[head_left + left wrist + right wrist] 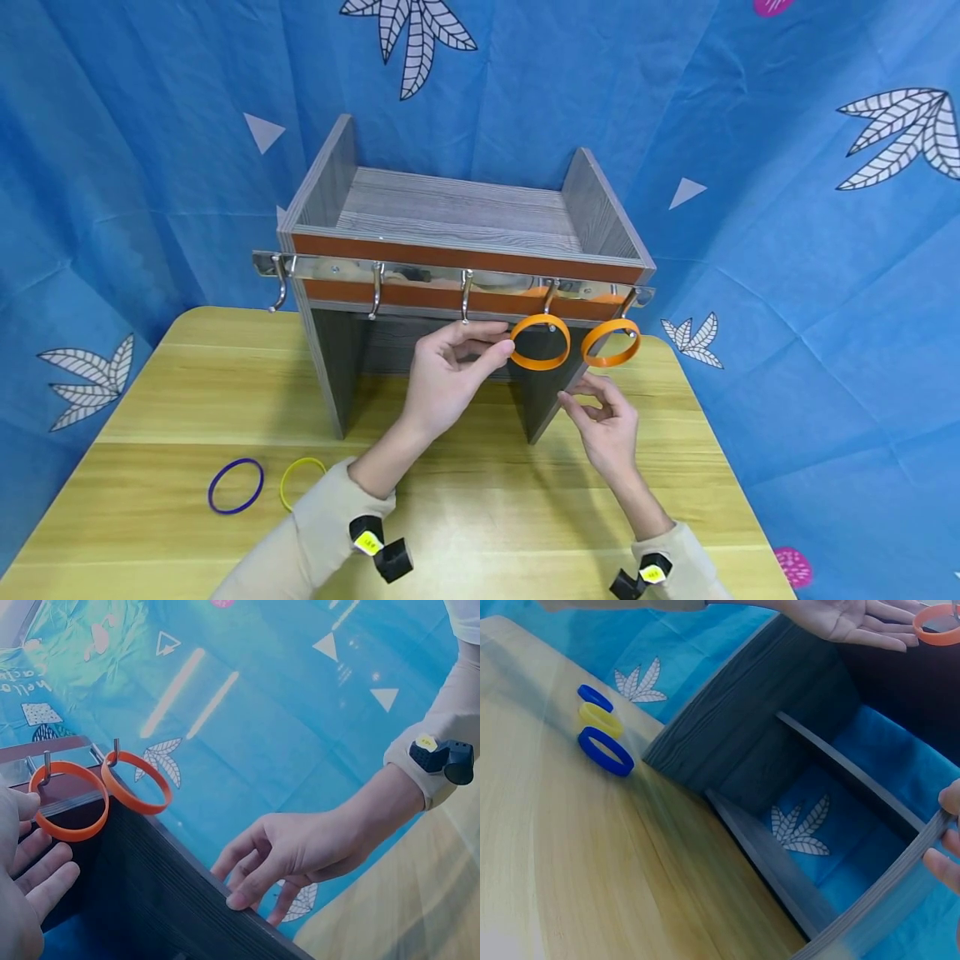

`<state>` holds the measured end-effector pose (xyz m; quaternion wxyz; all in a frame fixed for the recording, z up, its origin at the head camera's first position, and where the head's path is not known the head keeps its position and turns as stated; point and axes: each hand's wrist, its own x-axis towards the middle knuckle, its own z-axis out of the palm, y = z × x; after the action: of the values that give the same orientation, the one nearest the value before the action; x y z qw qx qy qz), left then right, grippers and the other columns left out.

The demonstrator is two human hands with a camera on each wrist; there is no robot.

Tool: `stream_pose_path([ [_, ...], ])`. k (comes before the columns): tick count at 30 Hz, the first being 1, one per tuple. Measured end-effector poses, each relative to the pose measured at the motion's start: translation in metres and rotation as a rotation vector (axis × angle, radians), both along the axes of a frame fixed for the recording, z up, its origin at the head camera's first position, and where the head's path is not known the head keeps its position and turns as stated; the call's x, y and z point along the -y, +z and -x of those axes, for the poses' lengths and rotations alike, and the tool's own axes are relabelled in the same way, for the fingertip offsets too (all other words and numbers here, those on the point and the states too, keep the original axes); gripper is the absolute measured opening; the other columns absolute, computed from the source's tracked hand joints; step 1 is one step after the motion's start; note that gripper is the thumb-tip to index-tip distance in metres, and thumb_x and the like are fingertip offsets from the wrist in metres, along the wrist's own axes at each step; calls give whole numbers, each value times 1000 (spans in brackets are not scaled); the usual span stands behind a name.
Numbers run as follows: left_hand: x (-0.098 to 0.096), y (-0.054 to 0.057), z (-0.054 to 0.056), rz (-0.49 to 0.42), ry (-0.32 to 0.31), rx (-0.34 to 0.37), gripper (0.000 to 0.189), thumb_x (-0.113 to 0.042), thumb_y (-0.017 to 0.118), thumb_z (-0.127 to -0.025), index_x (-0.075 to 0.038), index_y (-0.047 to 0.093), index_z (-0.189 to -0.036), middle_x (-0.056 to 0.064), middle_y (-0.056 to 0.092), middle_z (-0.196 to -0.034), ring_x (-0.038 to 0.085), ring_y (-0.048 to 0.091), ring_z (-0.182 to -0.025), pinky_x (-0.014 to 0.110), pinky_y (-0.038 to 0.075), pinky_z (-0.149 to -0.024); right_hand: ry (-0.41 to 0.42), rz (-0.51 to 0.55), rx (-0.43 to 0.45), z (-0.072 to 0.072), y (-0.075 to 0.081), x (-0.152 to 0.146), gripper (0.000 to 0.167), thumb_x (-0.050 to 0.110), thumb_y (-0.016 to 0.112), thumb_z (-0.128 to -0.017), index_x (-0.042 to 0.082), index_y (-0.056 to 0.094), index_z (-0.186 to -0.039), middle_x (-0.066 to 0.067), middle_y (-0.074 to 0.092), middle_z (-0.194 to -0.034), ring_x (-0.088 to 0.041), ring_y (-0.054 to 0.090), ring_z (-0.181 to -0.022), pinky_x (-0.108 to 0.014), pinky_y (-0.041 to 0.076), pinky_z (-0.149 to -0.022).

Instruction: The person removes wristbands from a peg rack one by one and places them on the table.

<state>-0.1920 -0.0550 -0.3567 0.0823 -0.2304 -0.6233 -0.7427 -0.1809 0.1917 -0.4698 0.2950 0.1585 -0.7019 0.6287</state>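
Observation:
My left hand pinches the left edge of an orange wristband, which hangs on the second hook from the right of a shiny metal hook rail. A second orange wristband hangs from the rightmost hook, apart from both hands. The rail runs along the front of a grey wooden shelf. Low on the right, my right hand grips the front edge of the shelf's side panel, thumb on one face and fingers on the other.
On the wooden table, a blue-purple wristband and a yellow wristband lie to the left. Another blue wristband shows in the right wrist view. The rail's three left hooks hold nothing. A blue patterned cloth hangs behind.

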Motion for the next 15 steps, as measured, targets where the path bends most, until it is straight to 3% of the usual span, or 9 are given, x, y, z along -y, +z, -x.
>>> stream_pose_path([
  [15,-12,1,-2,-35,-32,2,27,4,74,-94,8,73,-120,31,73,-111,0,73,-86,31,71,-79,-38,-34,40,-1,3,1,34,-22,72,-85,-14,68,-119,12,75,-103,-1,73,-95,-15,66,-72],
])
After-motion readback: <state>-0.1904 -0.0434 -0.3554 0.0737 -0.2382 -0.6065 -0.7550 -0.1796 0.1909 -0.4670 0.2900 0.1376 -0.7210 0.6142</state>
